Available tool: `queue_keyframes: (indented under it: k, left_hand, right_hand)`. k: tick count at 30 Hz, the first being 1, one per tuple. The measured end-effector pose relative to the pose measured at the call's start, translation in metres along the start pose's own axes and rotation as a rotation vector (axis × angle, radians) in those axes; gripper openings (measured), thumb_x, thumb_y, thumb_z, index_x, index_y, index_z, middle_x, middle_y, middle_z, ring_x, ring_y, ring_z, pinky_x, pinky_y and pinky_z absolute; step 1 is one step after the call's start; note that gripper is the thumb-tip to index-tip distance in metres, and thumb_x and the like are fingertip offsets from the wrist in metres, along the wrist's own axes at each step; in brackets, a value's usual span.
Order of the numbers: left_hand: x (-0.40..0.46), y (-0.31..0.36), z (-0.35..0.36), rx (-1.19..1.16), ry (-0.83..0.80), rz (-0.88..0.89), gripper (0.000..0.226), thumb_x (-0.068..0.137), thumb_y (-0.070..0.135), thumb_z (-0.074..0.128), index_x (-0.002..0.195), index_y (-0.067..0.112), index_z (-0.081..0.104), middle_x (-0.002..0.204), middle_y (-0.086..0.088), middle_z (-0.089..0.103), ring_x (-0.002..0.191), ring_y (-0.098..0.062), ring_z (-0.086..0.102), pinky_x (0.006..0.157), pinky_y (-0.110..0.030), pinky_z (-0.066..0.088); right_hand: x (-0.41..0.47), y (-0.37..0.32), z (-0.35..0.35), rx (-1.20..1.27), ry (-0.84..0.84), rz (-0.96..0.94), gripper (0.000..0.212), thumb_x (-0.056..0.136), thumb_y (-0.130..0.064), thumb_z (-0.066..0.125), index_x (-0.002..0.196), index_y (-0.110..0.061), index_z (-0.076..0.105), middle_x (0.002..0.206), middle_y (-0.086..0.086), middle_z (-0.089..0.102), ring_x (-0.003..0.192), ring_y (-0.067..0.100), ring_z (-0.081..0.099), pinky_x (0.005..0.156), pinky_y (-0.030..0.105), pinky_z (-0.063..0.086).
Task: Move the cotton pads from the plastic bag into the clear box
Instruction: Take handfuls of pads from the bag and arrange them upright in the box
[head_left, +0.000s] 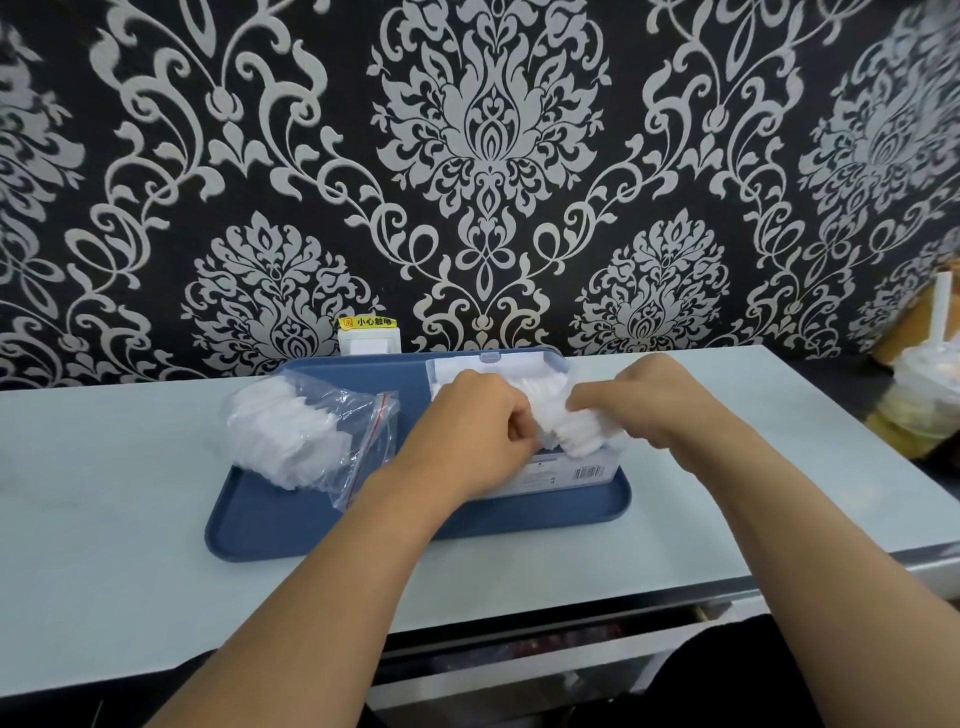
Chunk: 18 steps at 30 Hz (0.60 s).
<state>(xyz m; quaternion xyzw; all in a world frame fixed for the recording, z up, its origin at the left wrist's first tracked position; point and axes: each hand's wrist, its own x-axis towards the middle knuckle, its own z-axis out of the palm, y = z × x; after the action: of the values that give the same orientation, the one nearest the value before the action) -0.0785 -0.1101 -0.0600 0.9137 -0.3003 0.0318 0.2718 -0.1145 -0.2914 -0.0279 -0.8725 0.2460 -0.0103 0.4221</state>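
A clear plastic bag (291, 436) with a red zip strip lies on the left half of a blue tray (363, 525), still holding many white cotton pads. The clear box (571, 473) stands on the tray's right half, its lid (498, 364) tipped open toward the wall. A row of white cotton pads (566, 434) sits over the box opening. My left hand (472, 431) pinches the row's left end. My right hand (639, 402) grips its right end from above. The box interior is mostly hidden behind both hands.
The tray rests on a pale counter (130, 519) against patterned wallpaper. A white wall socket (370, 338) with a yellow label sits behind the tray. A bagged drink cup with a straw (919, 400) stands at the far right. A drawer gap opens below the counter's front edge.
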Motion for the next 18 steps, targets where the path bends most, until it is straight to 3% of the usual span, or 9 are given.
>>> queue_keyframes:
  k: [3, 6, 9, 14, 16, 18]
  left_hand:
    - [0.000, -0.006, 0.007, 0.099, -0.143, -0.097, 0.046, 0.096, 0.037, 0.056, 0.058, 0.012, 0.058, 0.063, -0.004, 0.056, 0.063, -0.028, 0.056, 0.057, -0.035, 0.047]
    - [-0.002, -0.008, 0.008, 0.143, -0.193, -0.109, 0.036, 0.097, 0.039, 0.047, 0.081, 0.015, 0.069, 0.082, -0.006, 0.065, 0.078, -0.029, 0.061, 0.067, -0.037, 0.052]
    - [-0.004, -0.004, 0.008, 0.182, -0.172, -0.114, 0.033, 0.097, 0.036, 0.045, 0.107, 0.018, 0.071, 0.106, -0.006, 0.069, 0.094, -0.029, 0.063, 0.080, -0.040, 0.054]
    - [-0.005, -0.002, 0.009, 0.198, -0.172, -0.119, 0.032, 0.098, 0.034, 0.043, 0.106, 0.017, 0.068, 0.107, -0.007, 0.067, 0.091, -0.029, 0.061, 0.071, -0.036, 0.046]
    - [-0.006, 0.000, 0.009, 0.216, -0.167, -0.114, 0.030, 0.099, 0.033, 0.041, 0.102, 0.015, 0.065, 0.104, -0.008, 0.066, 0.087, -0.029, 0.058, 0.068, -0.035, 0.040]
    - [-0.007, 0.001, 0.008, 0.240, -0.167, -0.110, 0.029, 0.100, 0.032, 0.040, 0.098, 0.014, 0.063, 0.101, -0.008, 0.064, 0.083, -0.028, 0.056, 0.066, -0.034, 0.038]
  right_hand:
    - [0.004, -0.001, 0.007, -0.169, 0.107, -0.032, 0.046, 0.067, -0.030, 0.080, 0.057, -0.014, 0.039, 0.055, 0.000, 0.035, 0.049, 0.017, 0.033, 0.046, 0.027, 0.024]
    - [0.007, -0.003, 0.012, -0.312, 0.161, -0.066, 0.047, 0.061, -0.035, 0.084, 0.059, -0.014, 0.042, 0.056, 0.000, 0.042, 0.050, 0.017, 0.040, 0.047, 0.026, 0.027]
    - [0.002, -0.006, 0.017, -0.526, 0.128, -0.096, 0.051, 0.058, -0.045, 0.086, 0.071, -0.017, 0.045, 0.070, -0.002, 0.052, 0.066, 0.019, 0.054, 0.052, 0.026, 0.034]
    - [-0.003, -0.014, 0.018, -0.859, 0.148, -0.070, 0.045, 0.069, -0.047, 0.080, 0.092, -0.019, 0.053, 0.078, -0.005, 0.051, 0.081, 0.022, 0.057, 0.068, 0.029, 0.043]
    - [0.001, -0.013, 0.019, -0.868, 0.140, -0.042, 0.050, 0.070, -0.049, 0.079, 0.101, -0.019, 0.055, 0.084, -0.004, 0.052, 0.085, 0.023, 0.055, 0.072, 0.030, 0.042]
    - [0.005, -0.008, 0.025, -0.813, 0.143, -0.055, 0.067, 0.067, -0.055, 0.080, 0.116, -0.016, 0.056, 0.100, 0.001, 0.056, 0.095, 0.024, 0.056, 0.076, 0.033, 0.045]
